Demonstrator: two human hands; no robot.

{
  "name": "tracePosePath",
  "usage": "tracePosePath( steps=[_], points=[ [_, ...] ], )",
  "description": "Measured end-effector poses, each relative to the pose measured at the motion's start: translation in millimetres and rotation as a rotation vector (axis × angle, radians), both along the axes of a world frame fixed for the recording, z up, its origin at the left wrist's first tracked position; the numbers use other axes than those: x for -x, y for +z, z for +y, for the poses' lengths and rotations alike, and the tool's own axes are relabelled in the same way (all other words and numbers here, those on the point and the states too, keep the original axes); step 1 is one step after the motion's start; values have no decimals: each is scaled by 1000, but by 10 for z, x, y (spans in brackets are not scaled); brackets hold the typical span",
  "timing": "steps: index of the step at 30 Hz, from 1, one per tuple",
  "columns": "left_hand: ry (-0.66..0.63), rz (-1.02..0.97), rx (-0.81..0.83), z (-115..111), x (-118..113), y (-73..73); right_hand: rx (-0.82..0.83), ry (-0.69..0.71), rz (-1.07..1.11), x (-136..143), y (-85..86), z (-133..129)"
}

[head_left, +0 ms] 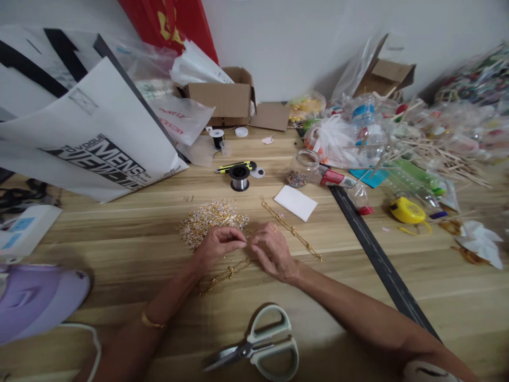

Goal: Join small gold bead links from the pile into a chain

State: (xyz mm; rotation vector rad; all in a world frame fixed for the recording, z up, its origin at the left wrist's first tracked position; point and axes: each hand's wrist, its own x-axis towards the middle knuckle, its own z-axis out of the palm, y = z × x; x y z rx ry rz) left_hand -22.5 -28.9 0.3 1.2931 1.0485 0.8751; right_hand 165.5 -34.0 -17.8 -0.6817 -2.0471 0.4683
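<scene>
My left hand [220,244] is pinched, thumb against fingers, at the right edge of a pile of small gold and white beads or findings [209,218]. Facing it a short way off, my right hand [273,252] has its fingers curled and pinched too. Whatever lies between the fingertips is too small to make out. A gold chain [228,273] with bead clusters lies below the hands, one end reaching towards my right fingers. Another gold beaded chain [293,230] stretches over the table, up and right of my right hand.
Scissors [254,350] lie open near the front. Behind the pile are a wire spool [239,179], a yellow cutter [234,167], a bead jar [301,171] and white paper [296,202]. A tape measure [407,210] and plastic clutter are right; a large bag [91,132] stands left.
</scene>
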Motion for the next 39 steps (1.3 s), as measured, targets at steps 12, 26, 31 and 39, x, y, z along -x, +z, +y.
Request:
tracePosePath(
  steps=[12, 26, 31, 39],
  points=[
    [29, 14, -22, -1, -10, 52, -14, -6, -9, 9, -24, 14],
    [7, 14, -41, 8, -3, 56, 8, -16, -46, 13, -49, 15],
    [7, 16, -45, 3, 0, 24, 0, -15, -52, 17, -39, 13],
    [-13, 42, -78, 2, 7, -4, 6, -17, -74, 14, -42, 11]
  ],
)
